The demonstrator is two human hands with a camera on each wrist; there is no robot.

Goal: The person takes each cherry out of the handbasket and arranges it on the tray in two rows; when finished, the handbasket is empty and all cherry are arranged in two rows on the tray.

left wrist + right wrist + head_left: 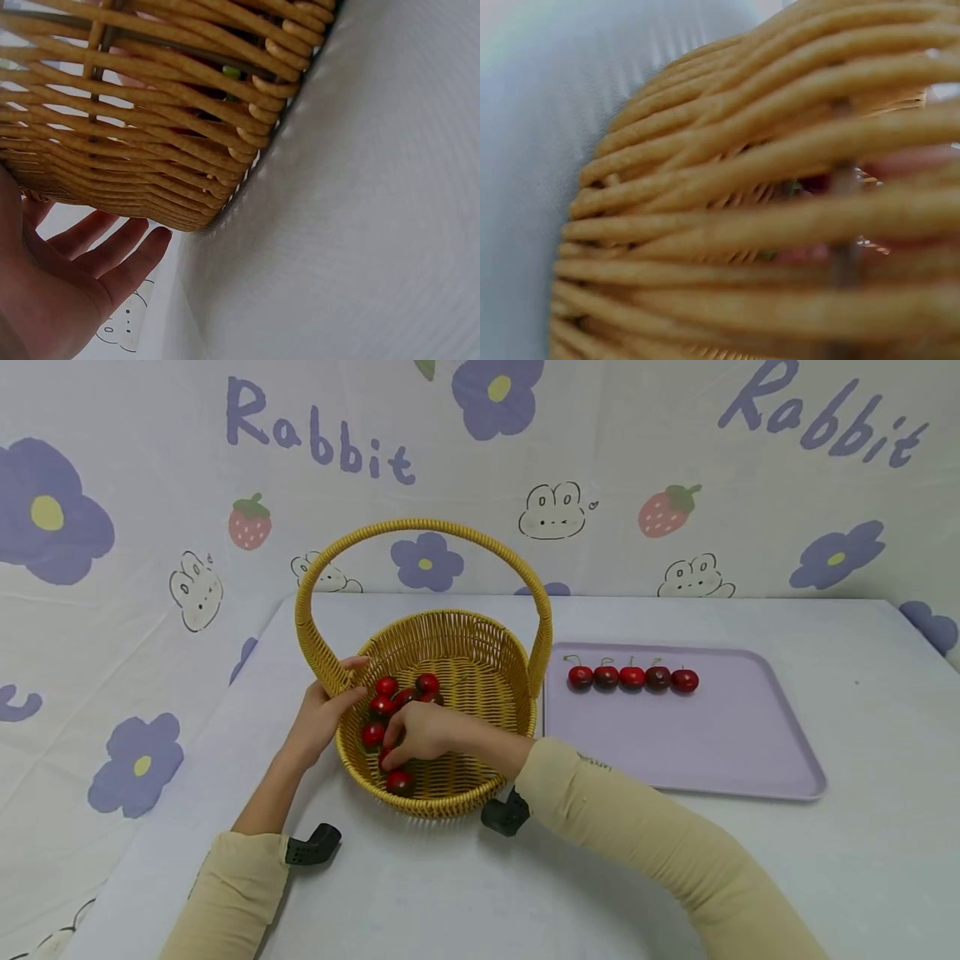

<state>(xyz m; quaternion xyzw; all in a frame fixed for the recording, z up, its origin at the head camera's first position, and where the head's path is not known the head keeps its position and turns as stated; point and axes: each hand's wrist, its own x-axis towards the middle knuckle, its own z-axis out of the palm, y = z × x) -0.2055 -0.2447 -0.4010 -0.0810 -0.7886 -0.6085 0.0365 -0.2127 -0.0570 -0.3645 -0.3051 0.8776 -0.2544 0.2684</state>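
Observation:
A yellow woven basket (480, 643) with a tall arched handle holds several red cherries (381, 705) on its left side. My left hand (318, 714) grips the basket's left rim beside the handle's foot, thumb on top. In the left wrist view, this hand's fingers (135, 266) spread along the outside of the wickerwork. Reaching over the basket's front right rim, my right hand (423, 731) pinches a cherry (387, 759) between thumb and fingers. The right wrist view is mostly filled by the basket's wall (705, 225), with that hand only glimpsed through gaps.
To the right of the basket lies a light purple tray (675, 752). A row of several cherries with stems (632, 677) sits along its back left. Both stand on a white-covered table (420, 893), and a printed cloth (465, 468) hangs behind.

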